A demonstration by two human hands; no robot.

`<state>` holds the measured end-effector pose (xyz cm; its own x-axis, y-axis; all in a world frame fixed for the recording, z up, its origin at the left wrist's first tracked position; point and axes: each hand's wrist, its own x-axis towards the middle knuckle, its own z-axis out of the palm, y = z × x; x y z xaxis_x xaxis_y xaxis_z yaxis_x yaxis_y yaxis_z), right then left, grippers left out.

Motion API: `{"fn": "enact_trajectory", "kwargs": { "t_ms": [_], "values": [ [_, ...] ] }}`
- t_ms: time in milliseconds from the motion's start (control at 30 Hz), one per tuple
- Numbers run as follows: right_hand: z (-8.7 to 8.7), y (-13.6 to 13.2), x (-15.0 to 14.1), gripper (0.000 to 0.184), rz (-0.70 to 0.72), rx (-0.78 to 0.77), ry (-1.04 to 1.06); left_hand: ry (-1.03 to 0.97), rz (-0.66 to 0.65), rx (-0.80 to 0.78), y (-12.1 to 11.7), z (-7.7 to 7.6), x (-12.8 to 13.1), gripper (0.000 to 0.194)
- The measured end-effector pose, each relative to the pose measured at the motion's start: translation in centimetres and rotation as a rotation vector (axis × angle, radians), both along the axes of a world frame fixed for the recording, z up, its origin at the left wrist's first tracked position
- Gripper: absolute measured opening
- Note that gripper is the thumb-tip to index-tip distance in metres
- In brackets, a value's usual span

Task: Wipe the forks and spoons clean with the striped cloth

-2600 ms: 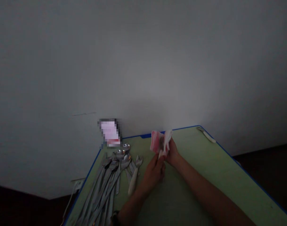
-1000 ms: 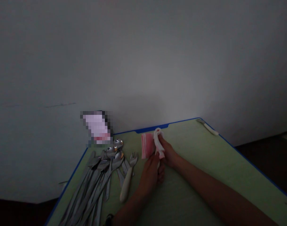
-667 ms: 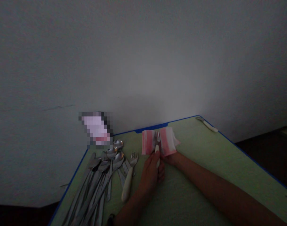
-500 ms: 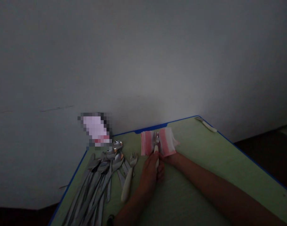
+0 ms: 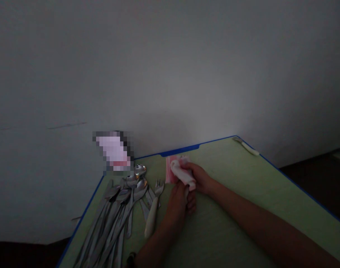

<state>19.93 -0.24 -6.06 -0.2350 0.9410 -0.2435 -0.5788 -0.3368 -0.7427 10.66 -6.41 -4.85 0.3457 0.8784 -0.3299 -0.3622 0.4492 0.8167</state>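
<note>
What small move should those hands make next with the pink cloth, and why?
Probably the right hand should roll the pink-and-white cloth further around the utensil: a fold already covers its top, the left hand steadies its handle, and a pink part lies unwrapped.

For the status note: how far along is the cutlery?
Looks done: one white-handled utensil apart at the table's far corner. In hand: left hand grips a utensil, right hand folds a pink-striped cloth over its head. Remaining: the steel spoons and forks in a heap, plus a white-handled fork.
</note>
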Motion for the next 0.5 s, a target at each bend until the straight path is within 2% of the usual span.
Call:
{"fn": "enact_trajectory", "kwargs": {
  "t_ms": [133,333,500],
  "values": [
    [0.64,-0.23,-0.34,0.019,-0.009,0.013,0.010,-0.008,0.001,0.014,-0.05,-0.26,-0.02,0.029],
    [0.79,-0.45,0.01,0.036,-0.056,0.026,-0.022,0.001,-0.054,0.029,0.01,-0.79,-0.07,0.026],
    [0.80,-0.41,-0.19,0.043,-0.123,-0.015,-0.062,0.002,-0.061,0.024,-0.12,-0.22,-0.10,0.025]
  ]
}}
